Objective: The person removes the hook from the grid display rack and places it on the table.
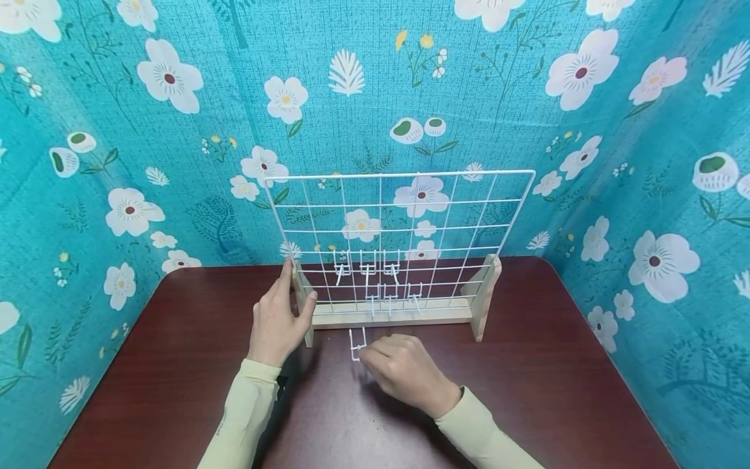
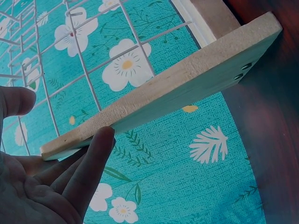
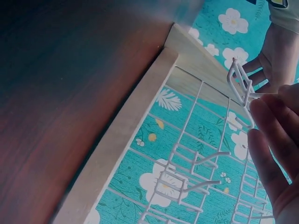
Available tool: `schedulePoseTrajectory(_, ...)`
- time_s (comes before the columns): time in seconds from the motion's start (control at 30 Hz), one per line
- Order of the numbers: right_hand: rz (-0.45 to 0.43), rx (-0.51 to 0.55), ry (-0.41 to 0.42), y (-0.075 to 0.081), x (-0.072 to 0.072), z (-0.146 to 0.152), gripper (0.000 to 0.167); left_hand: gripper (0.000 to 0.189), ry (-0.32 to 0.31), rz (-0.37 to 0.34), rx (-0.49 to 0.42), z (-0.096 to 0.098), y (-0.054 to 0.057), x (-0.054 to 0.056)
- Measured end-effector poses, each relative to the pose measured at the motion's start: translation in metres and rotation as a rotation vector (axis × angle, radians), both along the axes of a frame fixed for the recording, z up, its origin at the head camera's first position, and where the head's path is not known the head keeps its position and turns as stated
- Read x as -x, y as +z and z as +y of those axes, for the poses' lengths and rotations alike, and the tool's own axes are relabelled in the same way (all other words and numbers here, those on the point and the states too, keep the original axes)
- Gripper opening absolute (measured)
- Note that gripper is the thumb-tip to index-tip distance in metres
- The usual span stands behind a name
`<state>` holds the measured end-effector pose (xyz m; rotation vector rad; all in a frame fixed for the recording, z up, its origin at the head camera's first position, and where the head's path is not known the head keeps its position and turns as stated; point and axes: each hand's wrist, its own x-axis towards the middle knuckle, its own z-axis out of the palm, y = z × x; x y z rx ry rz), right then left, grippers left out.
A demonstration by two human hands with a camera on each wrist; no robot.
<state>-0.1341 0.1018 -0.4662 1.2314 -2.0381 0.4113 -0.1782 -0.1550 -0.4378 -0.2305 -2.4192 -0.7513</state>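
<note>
A white wire grid [image 1: 410, 231] stands upright in a wooden stand, with several white wire hooks [image 1: 367, 268] hung in two rows on its lower middle part. My left hand [image 1: 278, 322] is at the stand's left side board [image 2: 159, 88]. Its fairly straight fingers touch the board's outer face, and the thumb sticks out apart on the inner side. In front of the grid, my right hand [image 1: 405, 370] pinches one loose white wire hook [image 3: 240, 84] between thumb and fingertips. That hook's two prongs point up toward the grid in the head view.
The stand has a wooden base bar [image 1: 392, 318] and a right side board [image 1: 485, 296]. It rests on a dark red-brown table [image 1: 545, 365] with rounded far corners. Teal flowered cloth [image 1: 351, 85] hangs behind the table and along both sides.
</note>
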Motion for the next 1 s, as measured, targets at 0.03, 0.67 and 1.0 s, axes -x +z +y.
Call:
schedulePoseTrajectory(0.03,-0.002,-0.001,0.000,-0.001,0.000,0.000,0.011,0.079,0.000,-0.001,0.000,0.000,0.000,0.000)
schedulePoseTrajectory(0.67,-0.044,-0.049,-0.001,-0.018,-0.002,-0.009,0.012,0.078,0.004,-0.001,0.003,0.000,0.000,-0.002)
schedulePoseTrajectory(1.0,-0.105,-0.067,-0.025,-0.022,-0.003,-0.009,0.012,0.078,0.009,0.002,0.001,0.000,-0.001,0.000)
